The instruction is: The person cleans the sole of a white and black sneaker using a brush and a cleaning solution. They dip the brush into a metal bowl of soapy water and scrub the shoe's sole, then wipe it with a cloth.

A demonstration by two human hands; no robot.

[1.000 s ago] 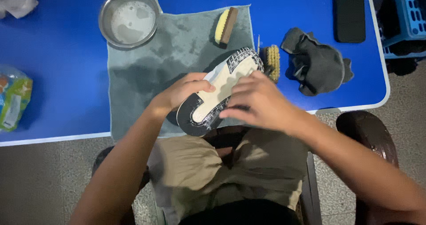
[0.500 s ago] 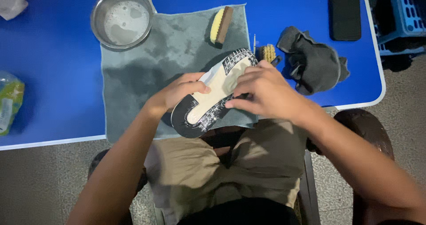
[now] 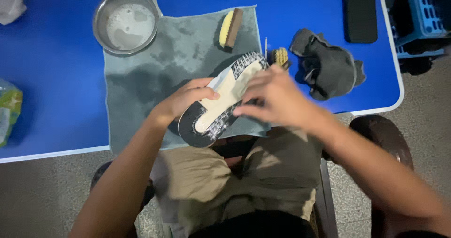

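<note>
Two bare hands are busy with one shoe (image 3: 225,99), turned sole up at the near edge of the blue table (image 3: 56,92), over a damp grey towel (image 3: 155,73). The left hand (image 3: 185,99) grips the shoe along its side, thumb laid across the pale sole, fingers tucked under. The right hand (image 3: 277,99) lies over the toe end with its fingers bent down onto the sole; it is blurred, and I cannot tell whether it pinches anything.

Just past the toe lies a small brush with tan bristles (image 3: 280,56), partly hidden by the shoe. Farther up the towel lies a wooden brush with a yellow face (image 3: 230,27). At the towel's far left corner stands a steel bowl (image 3: 125,22) with foamy water in it. A crumpled dark grey cloth (image 3: 326,64) lies to the right of the shoe, and beyond it a black phone (image 3: 360,13) lies flat. A blue crate (image 3: 416,12) stands off the table's right end.
</note>
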